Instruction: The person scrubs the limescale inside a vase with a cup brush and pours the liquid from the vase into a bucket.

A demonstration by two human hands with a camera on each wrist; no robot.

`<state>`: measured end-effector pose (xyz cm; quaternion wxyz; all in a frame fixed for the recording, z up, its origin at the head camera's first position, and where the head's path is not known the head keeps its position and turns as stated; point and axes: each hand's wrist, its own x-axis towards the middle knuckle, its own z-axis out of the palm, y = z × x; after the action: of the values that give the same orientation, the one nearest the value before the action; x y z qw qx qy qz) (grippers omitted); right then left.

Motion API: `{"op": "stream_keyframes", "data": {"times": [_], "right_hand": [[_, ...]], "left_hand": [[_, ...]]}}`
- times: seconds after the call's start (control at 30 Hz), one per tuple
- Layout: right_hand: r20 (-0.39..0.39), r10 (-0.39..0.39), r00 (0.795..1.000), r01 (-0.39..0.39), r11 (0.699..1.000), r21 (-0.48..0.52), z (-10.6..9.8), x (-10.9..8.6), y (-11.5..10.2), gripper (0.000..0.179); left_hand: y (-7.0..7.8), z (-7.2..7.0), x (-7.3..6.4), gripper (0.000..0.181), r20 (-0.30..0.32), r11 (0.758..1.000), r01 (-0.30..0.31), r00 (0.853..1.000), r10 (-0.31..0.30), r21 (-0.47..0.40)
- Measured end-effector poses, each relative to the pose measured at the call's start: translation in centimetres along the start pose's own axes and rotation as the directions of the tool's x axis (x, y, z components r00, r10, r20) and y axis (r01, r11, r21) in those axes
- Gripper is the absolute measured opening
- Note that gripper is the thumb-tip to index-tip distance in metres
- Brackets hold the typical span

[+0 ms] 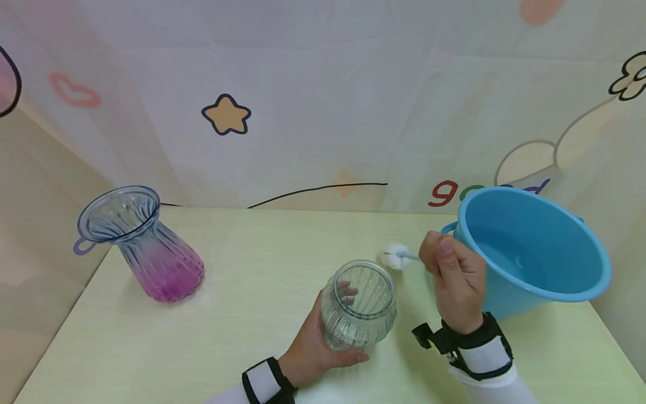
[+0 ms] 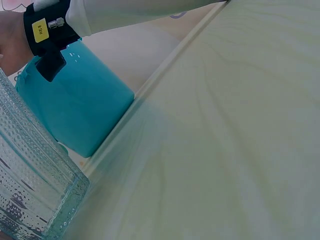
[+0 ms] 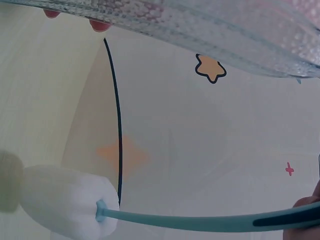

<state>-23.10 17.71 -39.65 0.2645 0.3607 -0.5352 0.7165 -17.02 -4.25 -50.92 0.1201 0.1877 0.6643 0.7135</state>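
Note:
My left hand (image 1: 313, 349) grips a clear ribbed glass jar (image 1: 359, 331), thumb along the near side and fingers behind it. The jar stands mouth up, slightly tilted, in the middle of the head view; its textured wall (image 2: 35, 170) fills the lower left of the left wrist view. To its right, my right hand (image 1: 456, 278) holds the blue handle of a cup brush with a white sponge head (image 1: 397, 256). That sponge is outside the jar, just up and right of its rim. The right wrist view shows the brush handle (image 3: 200, 223) running to the fingers.
A light blue bucket (image 1: 515, 306) stands right behind my right hand. At the left is a tall fluted glass vase (image 1: 169, 266), blue above and pink below, with a small purple loop by its rim. A printed cloth (image 1: 313, 112) hangs behind the pale tabletop (image 1: 242, 314).

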Motion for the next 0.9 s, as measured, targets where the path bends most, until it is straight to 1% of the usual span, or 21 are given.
{"op": "stream_keyframes", "data": {"times": [0.1, 0.13, 0.37, 0.5, 0.6, 0.67, 0.7, 0.8, 0.83, 0.9], "right_hand": [[0.032, 0.009, 0.999, -0.009, 1.0, -0.022, -0.2, -0.1, 0.2, 0.044], [0.041, 0.017, 0.999, -0.015, 0.999, -0.034, -0.2, -0.1, 0.3, 0.043], [0.075, 0.093, 0.993, -0.082, 0.988, -0.131, -0.5, -0.4, 0.6, 0.039], [0.073, 0.159, 0.984, -0.143, 0.97, -0.196, -0.7, -0.4, 0.3, 0.035], [0.06, 0.218, 0.974, -0.194, 0.943, -0.272, -0.8, -0.5, -0.2, 0.028], [0.052, 0.256, 0.965, -0.222, 0.91, -0.35, -0.9, -0.5, -0.6, 0.023], [0.048, 0.269, 0.962, -0.228, 0.888, -0.398, -0.9, -0.6, -0.9, 0.02], [0.044, 0.297, 0.954, -0.228, 0.809, -0.541, -1.1, -0.8, -1.8, 0.019], [0.043, 0.308, 0.95, -0.225, 0.776, -0.589, -1.3, -0.9, -2.1, 0.02], [0.058, 0.321, 0.945, -0.206, 0.724, -0.658, -1.6, -1.2, -2.8, 0.022]], "left_hand": [[-0.1, 0.0, 0.0, 0.11, 0.003, 1.0, -0.008, 1.0, 0.008, 0.002], [-0.1, -0.1, 0.0, 0.11, 0.002, 1.0, -0.001, 1.0, 0.001, -0.002], [-0.1, 0.0, 0.0, 0.108, -0.004, 1.0, 0.006, 1.0, -0.006, -0.004], [-0.1, 0.0, 0.0, 0.105, -0.007, 1.0, 0.009, 1.0, -0.009, -0.013], [-0.1, 0.1, 0.1, 0.105, -0.009, 1.0, 0.017, 1.0, -0.017, -0.02], [-0.1, 0.1, 0.1, 0.105, -0.008, 0.999, 0.02, 1.0, -0.02, -0.027], [-0.1, 0.1, 0.1, 0.105, -0.007, 0.999, 0.022, 1.0, -0.022, -0.029], [-0.2, 0.1, 0.1, 0.106, -0.005, 0.999, 0.022, 1.0, -0.022, -0.028], [-0.2, 0.1, 0.1, 0.106, -0.006, 0.999, 0.023, 1.0, -0.023, -0.026], [-0.1, 0.0, 0.1, 0.105, -0.009, 1.0, 0.021, 1.0, -0.021, -0.017]]}}
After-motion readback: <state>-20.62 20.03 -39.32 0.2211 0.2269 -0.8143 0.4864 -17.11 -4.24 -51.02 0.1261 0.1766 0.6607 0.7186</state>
